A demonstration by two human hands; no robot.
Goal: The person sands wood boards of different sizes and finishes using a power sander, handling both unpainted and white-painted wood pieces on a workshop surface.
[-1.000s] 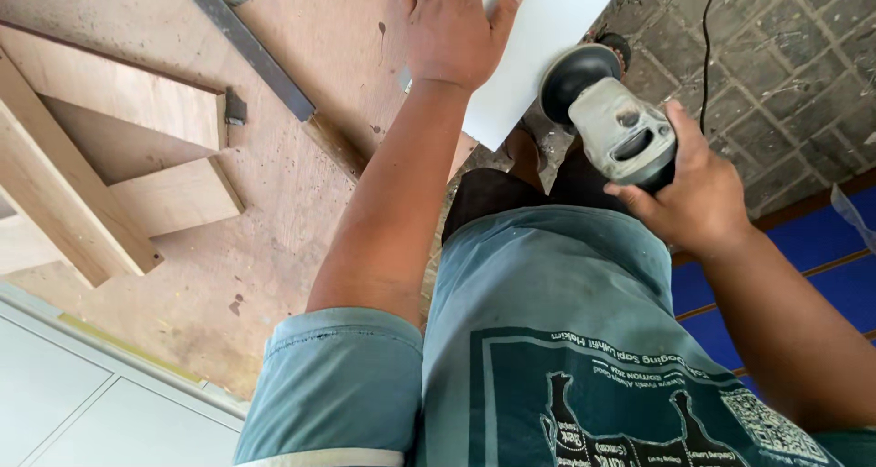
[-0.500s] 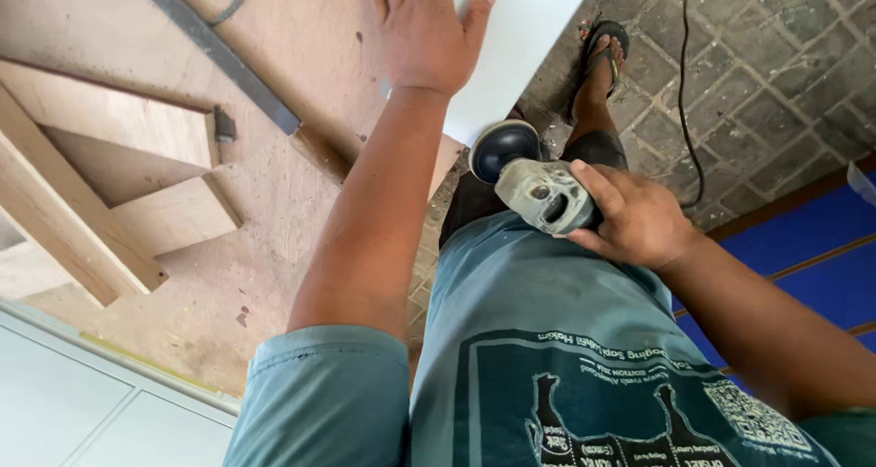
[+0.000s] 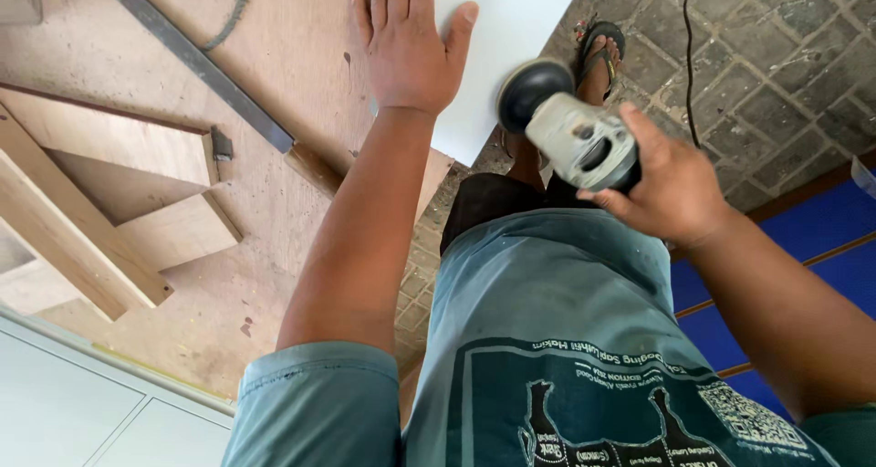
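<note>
My left hand [image 3: 408, 42] lies flat, fingers spread, on a white panel [image 3: 506, 29] that rests on a plywood worktop [image 3: 301, 74] and overhangs its edge. My right hand [image 3: 671, 188] grips a grey electric sander [image 3: 579, 138]. Its round black pad [image 3: 529, 91] sits against the panel's right edge, near the lower corner. The tool's black cord [image 3: 686, 56] runs up over the paved floor.
A dark metal bar [image 3: 192, 61] lies slantwise on the worktop. Plywood offcuts [image 3: 100, 202] form a frame at left. White boards [image 3: 82, 403] lie at lower left. My sandalled foot [image 3: 602, 52] stands on grey pavers; blue sheeting [image 3: 803, 239] is at right.
The sander went down to the panel's lower corner, then came back up along the right edge. My left hand stayed pressed on the panel. The view shifted slightly.
</note>
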